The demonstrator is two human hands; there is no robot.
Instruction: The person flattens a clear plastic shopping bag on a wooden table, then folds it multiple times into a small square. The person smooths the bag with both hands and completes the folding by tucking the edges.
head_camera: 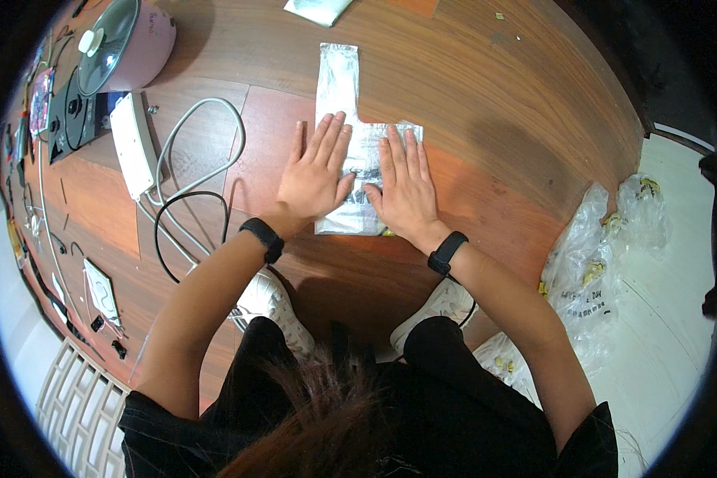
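Note:
A flattened clear plastic bag [339, 77] lies on the wood-look floor before me, one narrow part reaching away from me and a wider part nearer. My left hand [316, 167] rests palm down with its fingers spread, partly over the bag's left edge and partly over the floor. Flat on the wider part lies my right hand [403, 179], fingers pointing away from me. Neither hand grips anything. Between the thumbs, dark print shows on the plastic. Both wrists wear black straps.
Left are a white power strip [134, 146], a looped grey cable [239, 128] and a pink pot [146, 45] with a glass lid. Crumpled plastic bags [579, 281] lie at right. Another folded plastic piece [319, 9] is at the top. My shoes [275, 305] stand below my hands.

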